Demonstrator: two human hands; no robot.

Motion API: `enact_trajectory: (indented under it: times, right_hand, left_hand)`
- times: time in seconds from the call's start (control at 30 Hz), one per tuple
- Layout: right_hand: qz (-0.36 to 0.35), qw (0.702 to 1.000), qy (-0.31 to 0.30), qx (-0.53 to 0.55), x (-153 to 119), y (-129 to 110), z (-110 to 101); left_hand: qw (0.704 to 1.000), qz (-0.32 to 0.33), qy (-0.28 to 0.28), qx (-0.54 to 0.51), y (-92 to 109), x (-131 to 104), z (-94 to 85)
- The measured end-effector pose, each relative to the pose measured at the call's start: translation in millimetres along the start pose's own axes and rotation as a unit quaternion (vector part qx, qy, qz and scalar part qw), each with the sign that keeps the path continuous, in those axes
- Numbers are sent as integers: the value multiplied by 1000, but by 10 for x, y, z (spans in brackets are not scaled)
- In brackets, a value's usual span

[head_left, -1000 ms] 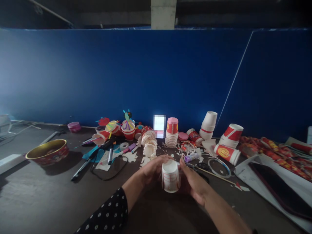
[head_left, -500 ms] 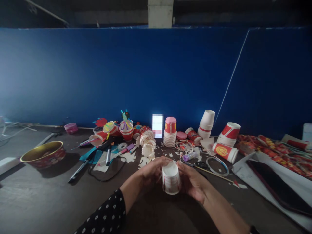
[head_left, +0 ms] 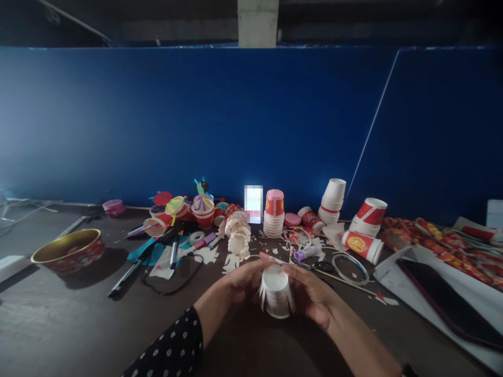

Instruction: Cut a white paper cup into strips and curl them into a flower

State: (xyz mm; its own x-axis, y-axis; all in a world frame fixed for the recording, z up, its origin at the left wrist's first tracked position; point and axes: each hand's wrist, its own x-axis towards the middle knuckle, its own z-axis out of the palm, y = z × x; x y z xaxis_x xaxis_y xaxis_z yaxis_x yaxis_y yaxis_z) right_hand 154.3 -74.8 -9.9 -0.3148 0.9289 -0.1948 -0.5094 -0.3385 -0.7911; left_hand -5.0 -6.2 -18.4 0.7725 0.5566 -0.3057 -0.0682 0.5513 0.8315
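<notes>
Down at the near side of the desk (head_left: 70,324), got an upturned white paper cup (head_left: 276,280) clamped between both hands (head_left: 247,277) (head_left: 312,293), apparently slit into strips (head_left: 291,300) already, looks only partly splayed, can't tell about the far side.

Bowl (head_left: 76,259) left of cup (head_left: 277,293), phone (head_left: 448,303) (on tray (head_left: 467,281)) right.
</notes>
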Motion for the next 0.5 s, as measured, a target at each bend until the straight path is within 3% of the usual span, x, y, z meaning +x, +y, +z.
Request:
enact_trajectory:
  times: [0.23,0.37,0.5]
  right_hand:
    - [6,999,29,-16,-4,-11,-9]
    - [5,999,36,-1,-3,-16,-27]
    - [9,999,48,-15,-20,-33,-25]
  left_hand:
    - [999,-27,-8,-26,-23,23,-43]
    - [998,8,-43,-33,7,-20,-27]
    - [998,48,-24,-33,26,-47,-9]
